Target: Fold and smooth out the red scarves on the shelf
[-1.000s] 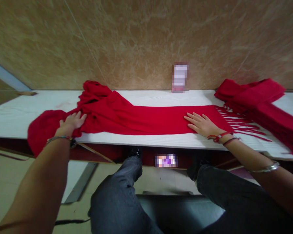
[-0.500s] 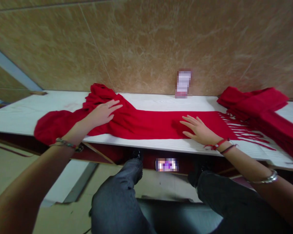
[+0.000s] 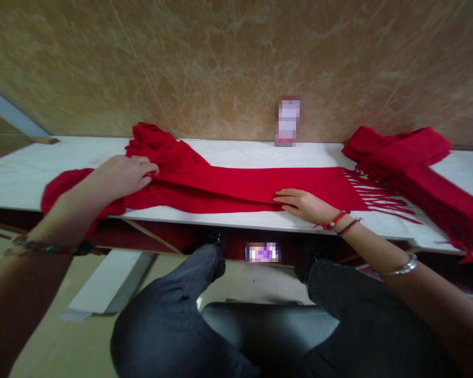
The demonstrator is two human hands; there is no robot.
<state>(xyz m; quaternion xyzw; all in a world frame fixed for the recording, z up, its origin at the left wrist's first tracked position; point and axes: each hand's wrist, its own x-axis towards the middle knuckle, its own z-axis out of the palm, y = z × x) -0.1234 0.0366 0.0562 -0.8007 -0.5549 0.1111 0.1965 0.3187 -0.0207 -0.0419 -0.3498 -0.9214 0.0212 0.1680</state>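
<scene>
A red scarf (image 3: pixel 236 184) lies lengthwise along the white shelf, bunched up at its left part and flat toward its fringed right end. My left hand (image 3: pixel 128 176) is closed on the cloth beside the bunched part. My right hand (image 3: pixel 303 203) pinches the near edge of the flat stretch, its fingers close together. Between my hands a long crease runs through the cloth. A second red scarf (image 3: pixel 402 157), folded over itself, rests at the right, next to the fringe.
A blurred-out upright object (image 3: pixel 287 121) stands against the brown tiled wall (image 3: pixel 220 68). Another blurred item (image 3: pixel 263 252) lies below the shelf's front edge (image 3: pixel 189 220). My knees are beneath, and a pale box (image 3: pixel 106 283) sits on the floor at the left.
My left hand has moved left and closed on the cloth. My right hand has drawn its fingers together at the near edge, and a crease has formed. The whole view has shifted slightly.
</scene>
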